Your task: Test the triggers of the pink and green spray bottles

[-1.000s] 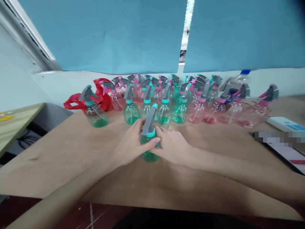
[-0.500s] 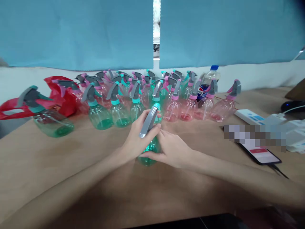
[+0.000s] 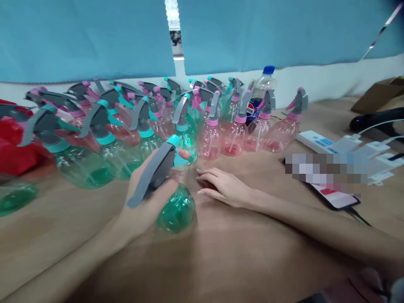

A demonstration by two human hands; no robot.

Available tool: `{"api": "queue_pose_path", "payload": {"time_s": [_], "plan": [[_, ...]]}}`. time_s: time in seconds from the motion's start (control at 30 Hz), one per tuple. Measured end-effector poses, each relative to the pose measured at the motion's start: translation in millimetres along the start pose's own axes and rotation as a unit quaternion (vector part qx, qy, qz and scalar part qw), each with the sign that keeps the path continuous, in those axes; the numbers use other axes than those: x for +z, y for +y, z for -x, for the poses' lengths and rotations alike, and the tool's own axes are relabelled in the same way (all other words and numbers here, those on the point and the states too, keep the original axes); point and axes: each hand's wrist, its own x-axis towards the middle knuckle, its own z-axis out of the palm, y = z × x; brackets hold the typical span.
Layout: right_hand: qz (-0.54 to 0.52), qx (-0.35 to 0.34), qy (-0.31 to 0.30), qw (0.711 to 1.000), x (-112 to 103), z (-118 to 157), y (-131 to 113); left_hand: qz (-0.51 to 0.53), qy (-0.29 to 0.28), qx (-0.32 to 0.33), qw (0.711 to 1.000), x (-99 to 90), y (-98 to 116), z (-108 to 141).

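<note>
My left hand (image 3: 151, 198) is wrapped round the neck of a green spray bottle (image 3: 177, 210), whose grey and teal spray head tilts over the hand. The bottle's round green base shows below my fingers. To the right of it, my right hand (image 3: 225, 186) is near the tabletop with its fingers apart, touching no bottle. Behind the hands stand green spray bottles (image 3: 83, 166) on the left and pink spray bottles (image 3: 211, 141) on the right, with more rows crowded behind them.
A cola bottle with a blue cap (image 3: 268, 78) stands behind the pink bottles. On the right of the table (image 3: 221, 252) lie a phone (image 3: 339, 198), a white power strip (image 3: 315, 141) with chargers and cables, and a black device (image 3: 372, 120). A red bag (image 3: 14, 147) is at the far left.
My right hand has let go of the green bottle and moved away to the right. My left hand still holds the bottle, now further left. The camera view has shifted.
</note>
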Motion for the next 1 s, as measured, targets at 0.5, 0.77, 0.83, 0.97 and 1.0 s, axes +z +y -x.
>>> {"api": "queue_pose_path", "payload": {"time_s": [0.5,0.77,0.83,0.97,1.0], "plan": [[0.041,0.007,0.015,0.999,14,-1,6,0.020,0.004,-0.044,0.999,-13.0,-8,-5],[0.051,0.011,0.014,0.999,13,0,5,0.010,-0.004,-0.017,1.000,-13.7,-4,-8],[0.052,0.012,0.014,0.998,13,0,5,0.011,-0.012,-0.008,1.000,-14.5,-4,-9],[0.048,0.011,0.017,0.999,13,1,5,0.013,-0.016,0.006,1.000,-14.4,-6,-8],[0.047,0.011,0.016,0.999,13,1,5,0.012,-0.015,0.006,1.000,-14.2,-7,-8]]}}
